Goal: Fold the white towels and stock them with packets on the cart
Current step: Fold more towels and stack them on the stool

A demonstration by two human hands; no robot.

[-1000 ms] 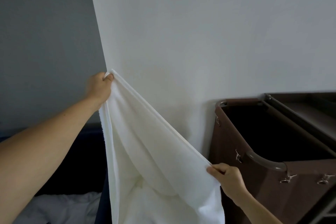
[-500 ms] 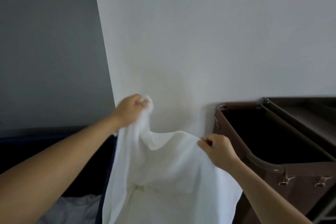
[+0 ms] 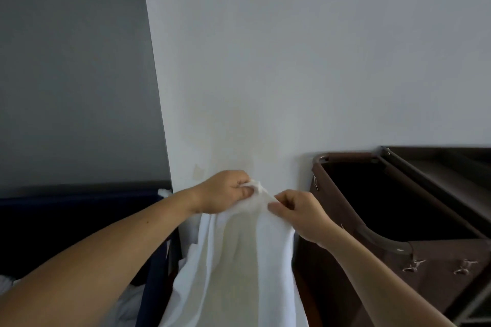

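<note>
A white towel (image 3: 239,260) hangs in front of me, doubled over, its lower part running out of the bottom of the view. My left hand (image 3: 225,191) grips one top corner. My right hand (image 3: 297,212) pinches the other top corner right beside it, so the two corners almost meet. The brown cart (image 3: 438,252) stands at the right, with a dark open fabric bag and a shelf behind it. No packets are in view.
A white wall (image 3: 292,61) rises straight ahead, with a grey wall to its left. A dark blue bin (image 3: 79,210) at the lower left holds more white linen (image 3: 130,302). The cart's curved handle bar (image 3: 382,241) is near my right wrist.
My hands were spread wide, left high and right low, with the towel's edge stretched between them. They have come together at chest height, and the towel now hangs folded in half.
</note>
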